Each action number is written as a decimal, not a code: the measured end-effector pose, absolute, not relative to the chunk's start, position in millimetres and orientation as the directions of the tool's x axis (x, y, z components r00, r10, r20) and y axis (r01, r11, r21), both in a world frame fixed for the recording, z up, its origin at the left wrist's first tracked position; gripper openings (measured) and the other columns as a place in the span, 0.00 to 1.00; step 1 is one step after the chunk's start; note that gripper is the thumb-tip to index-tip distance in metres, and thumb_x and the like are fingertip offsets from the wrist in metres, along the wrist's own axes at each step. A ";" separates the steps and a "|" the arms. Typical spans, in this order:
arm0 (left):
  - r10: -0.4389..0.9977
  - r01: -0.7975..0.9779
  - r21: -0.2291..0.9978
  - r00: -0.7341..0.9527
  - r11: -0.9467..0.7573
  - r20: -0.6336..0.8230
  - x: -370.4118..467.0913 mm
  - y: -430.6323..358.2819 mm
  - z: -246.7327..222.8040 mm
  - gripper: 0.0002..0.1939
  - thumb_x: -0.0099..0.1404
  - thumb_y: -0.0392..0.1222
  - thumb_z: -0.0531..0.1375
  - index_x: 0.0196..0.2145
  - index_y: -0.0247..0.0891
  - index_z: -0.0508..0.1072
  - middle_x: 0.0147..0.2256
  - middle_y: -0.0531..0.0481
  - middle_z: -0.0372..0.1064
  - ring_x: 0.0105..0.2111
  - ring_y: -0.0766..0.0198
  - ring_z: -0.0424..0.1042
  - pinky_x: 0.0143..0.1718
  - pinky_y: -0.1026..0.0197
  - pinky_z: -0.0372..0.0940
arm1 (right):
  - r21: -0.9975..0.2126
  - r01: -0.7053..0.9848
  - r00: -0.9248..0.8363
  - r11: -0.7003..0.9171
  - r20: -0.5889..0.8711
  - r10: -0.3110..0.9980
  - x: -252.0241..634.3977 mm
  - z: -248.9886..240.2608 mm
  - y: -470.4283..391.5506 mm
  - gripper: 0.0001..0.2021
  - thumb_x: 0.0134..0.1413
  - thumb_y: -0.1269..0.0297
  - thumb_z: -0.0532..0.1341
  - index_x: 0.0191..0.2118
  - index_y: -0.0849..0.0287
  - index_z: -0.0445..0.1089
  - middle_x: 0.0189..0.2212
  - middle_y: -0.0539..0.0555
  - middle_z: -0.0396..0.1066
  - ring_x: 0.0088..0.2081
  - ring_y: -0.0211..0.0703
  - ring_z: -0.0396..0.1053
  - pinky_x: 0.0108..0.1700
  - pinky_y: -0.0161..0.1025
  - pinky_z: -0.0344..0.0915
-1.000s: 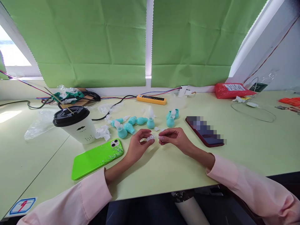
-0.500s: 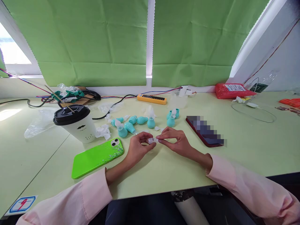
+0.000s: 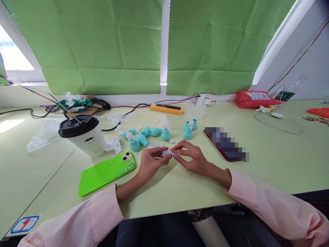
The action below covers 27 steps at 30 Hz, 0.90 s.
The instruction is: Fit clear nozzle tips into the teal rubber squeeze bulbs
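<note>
Between the fingertips of my left hand is a small clear plastic piece, pinched by thumb and fingers. My right hand pinches the other end of the same piece, and its far details are hidden by the fingers. Both hands are just above the table, nearly touching. Beyond them several turquoise rubber bulbs stand or lie on the table. Some carry a translucent white tip, such as the bulb behind my right hand. A thin translucent part lies just behind my left hand.
A green phone lies left of my left arm, with a lidded paper cup behind it. Right of my right hand lies a dark phone. An orange power strip, black cable and red package are at the back.
My right hand has shifted slightly left, closer to my left hand. The clear piece appears slightly turned between the fingers. Everything else looks the same.
</note>
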<state>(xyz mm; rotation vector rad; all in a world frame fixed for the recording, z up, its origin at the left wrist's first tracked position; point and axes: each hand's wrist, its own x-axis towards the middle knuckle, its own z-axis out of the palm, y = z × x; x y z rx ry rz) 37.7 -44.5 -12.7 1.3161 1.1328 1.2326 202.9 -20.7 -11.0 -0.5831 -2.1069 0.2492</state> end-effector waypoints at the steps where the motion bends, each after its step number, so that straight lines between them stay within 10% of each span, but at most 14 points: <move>1: 0.995 -0.009 0.996 0.058 -0.086 0.086 37.9 -44.7 -12.0 0.19 0.44 0.42 0.64 0.34 0.30 0.71 0.21 0.50 0.69 0.21 0.67 0.68 0.25 0.62 0.69 | -0.360 0.317 -0.492 0.878 0.729 0.476 203.8 -11.8 -20.3 0.11 0.47 0.70 0.57 0.39 0.54 0.68 0.31 0.53 0.68 0.35 0.39 0.64 0.35 0.39 0.65; 15: 0.994 0.028 0.994 0.038 -0.105 0.104 35.5 -44.3 -12.2 0.18 0.42 0.42 0.65 0.32 0.31 0.72 0.21 0.50 0.71 0.21 0.65 0.69 0.24 0.63 0.67 | -0.102 0.447 -0.619 0.889 0.682 0.390 202.2 -22.1 -25.2 0.15 0.49 0.72 0.54 0.46 0.61 0.62 0.35 0.58 0.67 0.38 0.44 0.62 0.36 0.43 0.65; 27: 0.977 0.001 0.977 -0.002 -0.214 0.214 34.8 -41.3 -14.2 0.11 0.46 0.40 0.63 0.30 0.35 0.72 0.29 0.49 0.71 0.26 0.66 0.70 0.29 0.63 0.67 | -0.661 0.176 -0.501 0.730 0.578 0.644 196.2 -16.5 -28.8 0.22 0.39 0.70 0.62 0.46 0.54 0.64 0.44 0.55 0.66 0.46 0.44 0.62 0.48 0.46 0.60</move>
